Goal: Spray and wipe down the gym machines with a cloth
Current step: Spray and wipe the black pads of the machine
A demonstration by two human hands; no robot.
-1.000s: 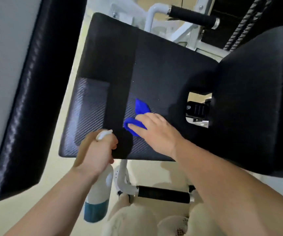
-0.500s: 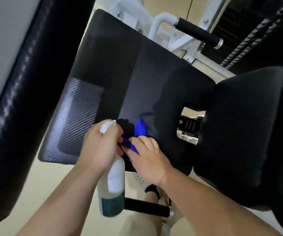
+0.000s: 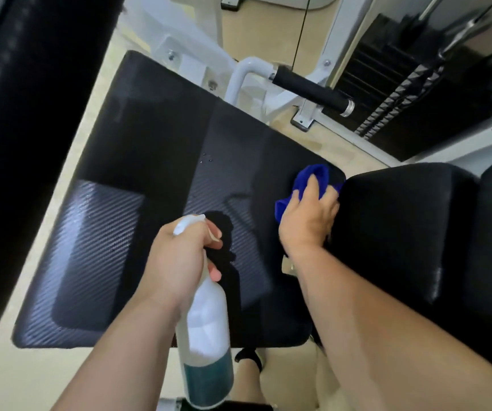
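One blue cloth [image 3: 312, 175], bunched under the right hand [image 3: 307, 222], whose fingers curl over it and press it onto the far right corner of the black padded surface [image 3: 149, 161], tight against a second pad [image 3: 401, 232]. The left hand [image 3: 184, 256] grips the one spray bottle [image 3: 206, 324] by its neck, over the near edge. One black-gripped handle [image 3: 312, 90] sits beyond.

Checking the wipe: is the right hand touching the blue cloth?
Touching. The head view shows the right hand gripping the blue cloth, fingers curled over it, on the black pad.
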